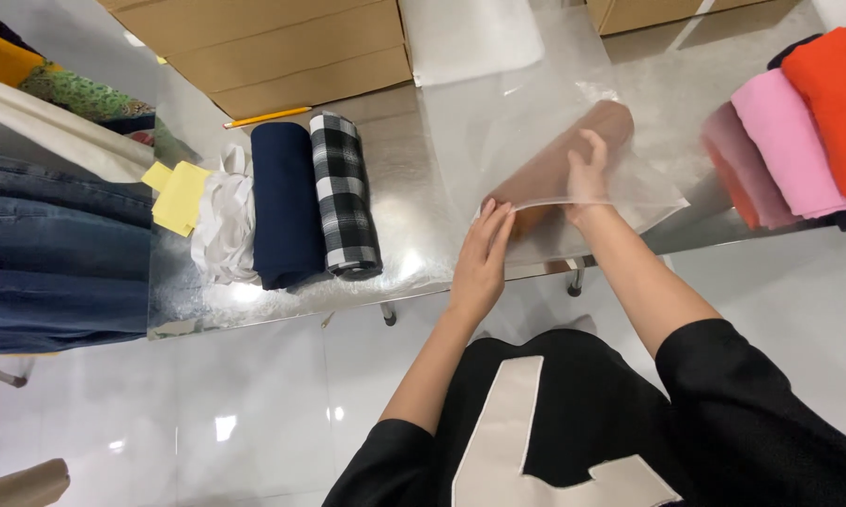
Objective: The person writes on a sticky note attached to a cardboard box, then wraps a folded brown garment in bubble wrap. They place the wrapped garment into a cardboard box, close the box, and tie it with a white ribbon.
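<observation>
Already the brown roll of cloth (559,155) lay mostly inside the clear plastic bag (535,103), on the shiny metal tabletop (404,178). Its far end sat deep in the bag, near the closed bottom, while the near end was at the mouth of the bag, close to the tabletop's front edge. The right hand (587,174) was pressed on the roll, with the fingers bent around it, and seemed to be partly under the plastic. The left hand (487,239) was at the bag's opening; its fingers were nearly straight and pinched the thin edge of the film. I judged the packing as almost done for this roll: the cloth was in, but the mouth was still open and not folded or sealed.

To the left, two more rolls waited without bags, just beside each other: a dark blue roll (285,202), soft and matte, and a black and white checked roll (343,192). Beside them lay crumpled white cloth (224,221) and small yellow paper sheets (179,192). Folded blue jeans (57,249) were stacked at the far left. On the right side, pink cloth (784,141) and orange cloth (836,103) lay folded, thick and fuzzy. Cardboard boxes (282,47) stood behind, with a yellow pencil (266,116) in front.
</observation>
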